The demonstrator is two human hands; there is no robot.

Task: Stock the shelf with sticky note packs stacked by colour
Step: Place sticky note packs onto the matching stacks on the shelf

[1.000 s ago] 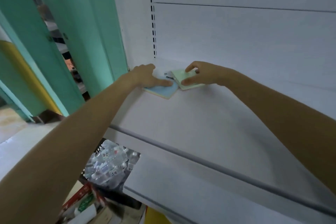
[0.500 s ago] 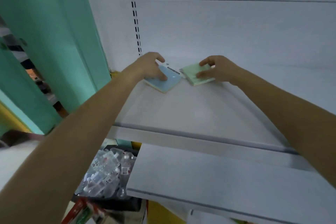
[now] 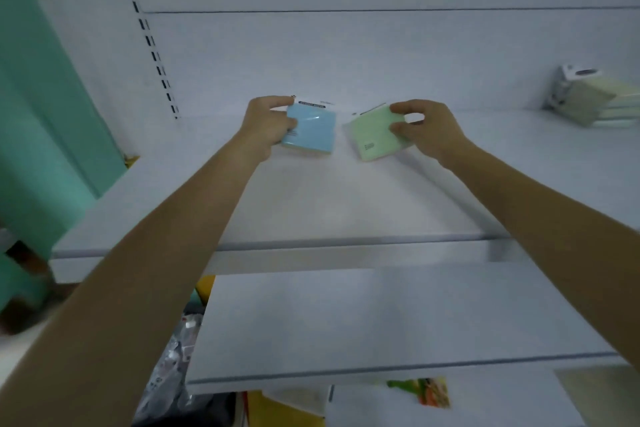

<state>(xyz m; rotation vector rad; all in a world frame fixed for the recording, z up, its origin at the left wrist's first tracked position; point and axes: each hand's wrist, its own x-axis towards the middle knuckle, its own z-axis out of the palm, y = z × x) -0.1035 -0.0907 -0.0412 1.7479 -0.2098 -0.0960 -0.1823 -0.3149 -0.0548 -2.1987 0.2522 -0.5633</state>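
Observation:
My left hand (image 3: 266,126) grips the left side of a blue sticky note pack (image 3: 313,128), tilted up off the white shelf (image 3: 311,204). To its right my right hand (image 3: 426,130) pinches the right edge of a green sticky note pack (image 3: 375,133), also tilted, its lower corner close to the shelf board. The two packs are apart, with a small gap between them. A stack of pale green and yellowish packs (image 3: 595,99) sits at the far right of the same shelf against the back panel.
A lower white shelf (image 3: 381,326) juts out beneath. Below left lies a clear bag of small bottles (image 3: 173,371) with coloured packaging beside it. A teal wall (image 3: 45,107) stands at the left; a slotted upright (image 3: 152,45) runs up the back panel.
Both packs have come up from lying flat on the shelf and moved apart, now tilted in my hands. The view has shifted right, which brings the stack at the far right into view.

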